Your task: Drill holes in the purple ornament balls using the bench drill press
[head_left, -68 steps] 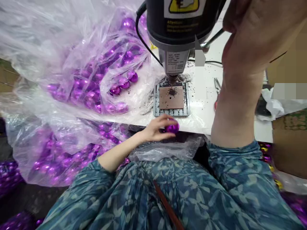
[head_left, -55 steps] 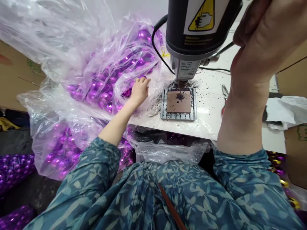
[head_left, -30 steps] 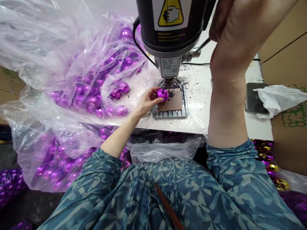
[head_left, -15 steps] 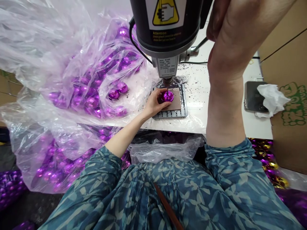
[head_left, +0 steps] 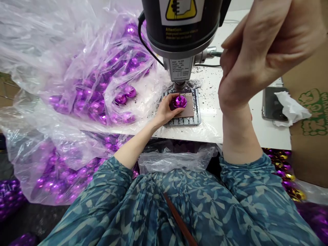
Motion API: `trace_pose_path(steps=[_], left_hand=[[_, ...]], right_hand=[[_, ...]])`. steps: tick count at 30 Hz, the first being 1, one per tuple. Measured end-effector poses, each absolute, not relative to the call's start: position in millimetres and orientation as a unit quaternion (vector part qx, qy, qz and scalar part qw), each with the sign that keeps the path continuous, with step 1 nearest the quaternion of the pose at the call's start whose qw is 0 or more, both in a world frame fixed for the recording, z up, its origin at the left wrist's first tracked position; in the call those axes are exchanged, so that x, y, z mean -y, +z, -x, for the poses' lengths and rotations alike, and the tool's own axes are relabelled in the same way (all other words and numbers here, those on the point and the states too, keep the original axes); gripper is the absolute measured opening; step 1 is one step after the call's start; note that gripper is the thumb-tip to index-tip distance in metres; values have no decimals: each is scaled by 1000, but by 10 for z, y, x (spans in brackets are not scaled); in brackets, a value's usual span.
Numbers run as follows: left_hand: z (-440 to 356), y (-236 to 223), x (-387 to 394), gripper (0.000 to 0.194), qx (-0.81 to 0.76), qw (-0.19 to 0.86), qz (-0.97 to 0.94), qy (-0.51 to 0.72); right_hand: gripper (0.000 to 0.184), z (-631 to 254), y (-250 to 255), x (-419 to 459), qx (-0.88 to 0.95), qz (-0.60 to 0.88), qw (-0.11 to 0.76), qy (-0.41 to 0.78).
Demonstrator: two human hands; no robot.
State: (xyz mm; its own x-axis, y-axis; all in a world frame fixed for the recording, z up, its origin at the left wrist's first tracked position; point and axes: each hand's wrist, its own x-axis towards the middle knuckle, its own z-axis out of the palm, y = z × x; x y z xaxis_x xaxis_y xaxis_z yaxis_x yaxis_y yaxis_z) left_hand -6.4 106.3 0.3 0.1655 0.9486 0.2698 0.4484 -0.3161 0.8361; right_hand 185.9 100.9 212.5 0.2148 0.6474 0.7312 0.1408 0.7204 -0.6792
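On the brown board point(head_left: 189, 112), below the drill head point(head_left: 179, 42), one purple ball point(head_left: 181, 102) sits between thumb and fingers of the half-closed left hand point(head_left: 165, 111). Right hand point(head_left: 238, 75) curled round the lever point(head_left: 215, 53). Risk, judged: curved, slick surface could roll under off-centre load, bringing fingertips near the bit point(head_left: 179, 95). Warning label point(head_left: 180, 12) reads "Attention:"; smaller lines, nameplate point(head_left: 180, 68) and green carton lettering point(head_left: 311, 114) not deciphered.
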Motion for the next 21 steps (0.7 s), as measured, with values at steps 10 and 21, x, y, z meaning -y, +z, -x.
trace_pose_path(steps=[10, 21], left_hand=[[75, 79, -1025, 65, -494, 323, -696, 409], [72, 58, -1029, 68, -489, 322, -695, 417]], right_hand=[[49, -1867, 1686, -1137, 599, 236, 763, 59], [76, -1888, 1396, -1118, 600, 326, 730, 32]])
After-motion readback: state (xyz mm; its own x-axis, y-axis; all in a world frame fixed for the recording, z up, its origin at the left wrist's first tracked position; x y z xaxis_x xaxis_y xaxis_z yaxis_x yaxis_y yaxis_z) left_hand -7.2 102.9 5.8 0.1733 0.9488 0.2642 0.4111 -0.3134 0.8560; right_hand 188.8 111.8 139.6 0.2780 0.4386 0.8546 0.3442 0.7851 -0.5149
